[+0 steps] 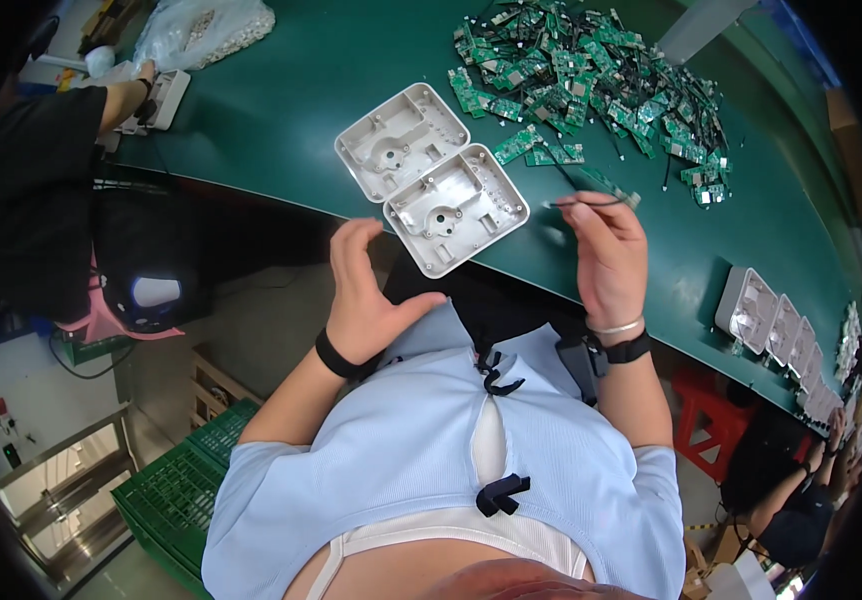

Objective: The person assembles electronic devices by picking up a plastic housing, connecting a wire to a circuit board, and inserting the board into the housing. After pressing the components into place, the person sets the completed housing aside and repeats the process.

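Note:
My right hand (606,255) pinches a small green circuit board with a thin black wire (606,197) above the green table's near edge. My left hand (366,290) hovers open just in front of the table edge, fingers spread, holding nothing. Two pale grey plastic housing halves lie open side by side on the table: one (401,140) farther back, one (458,208) close to my left hand's fingertips. A large heap of green circuit boards with black wires (591,85) covers the table behind my right hand.
A row of grey housings (776,330) stands at the table's right edge. A clear bag of small white parts (206,30) lies at the far left. Another person (31,180) works at the left, one more at lower right (801,500). Green crates (176,490) sit on the floor.

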Available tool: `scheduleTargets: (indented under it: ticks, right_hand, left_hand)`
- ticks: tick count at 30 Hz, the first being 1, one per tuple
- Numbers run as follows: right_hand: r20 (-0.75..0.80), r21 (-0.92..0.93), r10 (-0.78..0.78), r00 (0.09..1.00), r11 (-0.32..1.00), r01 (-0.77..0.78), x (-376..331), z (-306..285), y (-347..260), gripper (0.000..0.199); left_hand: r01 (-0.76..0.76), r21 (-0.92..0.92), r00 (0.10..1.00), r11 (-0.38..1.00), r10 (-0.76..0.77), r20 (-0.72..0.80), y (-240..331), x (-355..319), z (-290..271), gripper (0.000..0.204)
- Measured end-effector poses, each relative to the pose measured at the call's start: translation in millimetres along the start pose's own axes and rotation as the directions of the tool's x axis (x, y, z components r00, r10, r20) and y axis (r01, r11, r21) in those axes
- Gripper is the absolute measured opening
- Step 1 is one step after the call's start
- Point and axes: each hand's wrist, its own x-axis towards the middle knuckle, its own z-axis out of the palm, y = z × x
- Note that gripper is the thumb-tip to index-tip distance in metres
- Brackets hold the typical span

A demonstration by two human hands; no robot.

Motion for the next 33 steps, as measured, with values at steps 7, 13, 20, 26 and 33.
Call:
scheduleTargets:
  ticks: [7,13,20,26,33]
  right_hand:
    - [0.014,-0.164,0.003,1.000,0.986,-0.001,7.6,40.6,23.2,0.014]
    - [-0.023,-0.142,-0.020,1.000,0.990,0.017,0.1,42.9,20.1,0.011]
    - [0.389,-0.699,-0.407,0.827,0.454,0.552,-16.5,48.4,3.7,0.012]
    - [0.323,-0.701,-0.490,0.810,0.450,0.553,-25.7,50.3,1.4,0.013]
    - [0.306,-0.727,-0.296,0.905,0.541,0.422,-24.3,53.5,8.0,0.009]
  left_hand:
    - [0.136,-0.092,0.991,0.986,-0.135,0.022,-8.4,8.2,14.9,0.117]
    - [0.044,-0.072,0.997,0.996,-0.049,-0.067,11.1,16.6,20.8,0.117]
    - [-0.201,-0.021,0.974,0.979,0.198,-0.113,27.1,37.7,23.1,0.113]
    - [-0.120,-0.262,0.993,0.957,0.115,-0.037,23.9,38.0,28.3,0.111]
    - [-0.210,-0.258,0.978,0.943,0.206,-0.041,27.1,40.8,28.9,0.114]
